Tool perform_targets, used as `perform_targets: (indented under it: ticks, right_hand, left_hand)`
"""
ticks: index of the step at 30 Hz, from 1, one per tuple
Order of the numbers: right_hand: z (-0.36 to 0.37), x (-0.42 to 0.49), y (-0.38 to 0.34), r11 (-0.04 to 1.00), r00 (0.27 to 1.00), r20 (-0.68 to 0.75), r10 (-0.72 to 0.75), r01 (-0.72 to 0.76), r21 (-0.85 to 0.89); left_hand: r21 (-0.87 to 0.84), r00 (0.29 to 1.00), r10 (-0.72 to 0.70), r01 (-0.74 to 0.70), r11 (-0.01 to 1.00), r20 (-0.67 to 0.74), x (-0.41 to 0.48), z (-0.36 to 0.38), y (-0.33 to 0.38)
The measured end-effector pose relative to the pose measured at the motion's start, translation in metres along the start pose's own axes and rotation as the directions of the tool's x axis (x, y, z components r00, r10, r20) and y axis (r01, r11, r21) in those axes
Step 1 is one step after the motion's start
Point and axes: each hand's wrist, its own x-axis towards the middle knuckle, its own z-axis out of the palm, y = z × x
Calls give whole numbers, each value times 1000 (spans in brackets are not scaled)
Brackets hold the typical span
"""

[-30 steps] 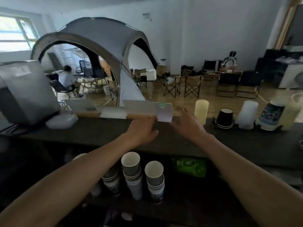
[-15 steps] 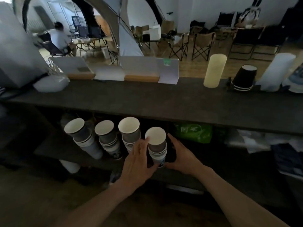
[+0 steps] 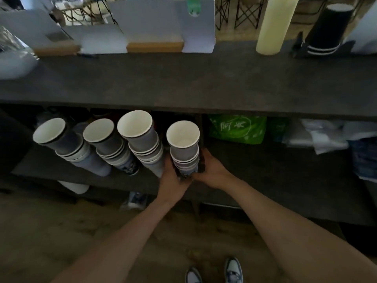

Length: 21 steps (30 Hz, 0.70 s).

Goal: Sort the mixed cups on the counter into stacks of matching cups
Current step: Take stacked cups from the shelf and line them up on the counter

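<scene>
Your left hand (image 3: 173, 180) and right hand (image 3: 213, 172) sit close together and grip one cup stack (image 3: 183, 148) low down, hiding its bottom. The long dark bench (image 3: 183, 82) runs above. The stack is at the shelf (image 3: 265, 178) under it, beside three other stacks (image 3: 104, 139). On the bench, a yellow stack (image 3: 271, 25) and a black stack (image 3: 326, 31) are cut off on top.

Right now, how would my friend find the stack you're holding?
Under the dark counter, the lower shelf holds four cup stacks. It's the rightmost stack, nearest the green bag, the only one held by the left hand and right hand.
</scene>
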Motion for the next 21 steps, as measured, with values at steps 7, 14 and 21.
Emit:
perform_targets:
  ticks: [7, 14, 21]
  right_hand:
    - [-23, -37, -21, 993, 983, -146, -109, 100, -68]
    - [-119, -87, -119, 951, 919, -281, -278, 221, -218]
    - [-228, -91, -209, 916, 807, -461, -369, 231, -329]
  left_hand:
    - [82, 988, 146, -141, 987, -46, -19, -17, 38]
    - [167, 931, 361, -350, 922, -45, -22, -83, 174]
    - [90, 842, 539, -535, 840, -23, 33, -122, 317]
